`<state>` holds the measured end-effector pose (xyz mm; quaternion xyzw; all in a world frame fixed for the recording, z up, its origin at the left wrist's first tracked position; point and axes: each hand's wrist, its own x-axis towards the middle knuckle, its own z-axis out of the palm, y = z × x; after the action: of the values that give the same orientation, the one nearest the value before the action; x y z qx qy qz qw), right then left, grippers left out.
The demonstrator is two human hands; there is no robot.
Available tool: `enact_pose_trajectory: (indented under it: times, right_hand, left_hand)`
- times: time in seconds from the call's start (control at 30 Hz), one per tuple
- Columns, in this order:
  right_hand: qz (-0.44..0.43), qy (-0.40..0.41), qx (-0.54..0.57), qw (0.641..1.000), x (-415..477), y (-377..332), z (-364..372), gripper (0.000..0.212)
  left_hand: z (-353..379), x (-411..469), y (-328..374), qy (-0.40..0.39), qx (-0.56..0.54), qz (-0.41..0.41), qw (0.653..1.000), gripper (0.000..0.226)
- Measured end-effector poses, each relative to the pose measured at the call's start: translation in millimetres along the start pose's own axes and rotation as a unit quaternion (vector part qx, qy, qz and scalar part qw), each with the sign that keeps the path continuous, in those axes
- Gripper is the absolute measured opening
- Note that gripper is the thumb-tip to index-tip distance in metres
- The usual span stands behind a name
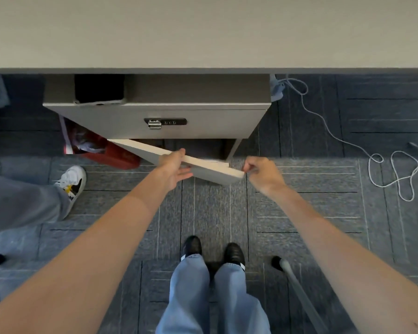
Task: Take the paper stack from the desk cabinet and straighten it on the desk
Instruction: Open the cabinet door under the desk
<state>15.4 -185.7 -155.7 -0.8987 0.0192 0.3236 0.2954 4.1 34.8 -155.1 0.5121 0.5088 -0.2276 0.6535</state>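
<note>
A grey desk cabinet with a combination lock stands under the pale desk top. Its lower door is swung out towards me, hinged at the left, and I see it edge-on from above. My left hand grips the door's top edge near the middle, thumb over the top. My right hand pinches the door's free end corner. The opening behind the door is dark, and no paper stack shows in it.
A red bag sits on the floor left of the door. Another person's leg and white sneaker are at the left. A white cable loops on the carpet at the right. A grey chair leg stands beside my feet.
</note>
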Motion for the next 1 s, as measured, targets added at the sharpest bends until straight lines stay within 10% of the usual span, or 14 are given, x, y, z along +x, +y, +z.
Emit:
enact_pose_trajectory:
  times: [0.27,0.67,1.0]
  right_hand:
    - [-0.021,-0.152,-0.049,0.987,-28.4,0.0,22.7,0.030]
    - [0.066,-0.060,0.118,0.989,-71.8,-24.5,74.4,0.033]
    - [0.043,-0.073,0.088,0.993,-80.2,-46.6,104.2,0.026]
  left_hand:
    - [-23.3,-6.9,-31.9,-0.010,0.024,0.032,0.999,0.037]
    - [-91.3,-22.6,-66.4,-0.007,0.197,0.077,0.977,0.041]
    - [-179.7,-41.9,-84.3,0.093,0.487,0.241,0.835,0.018]
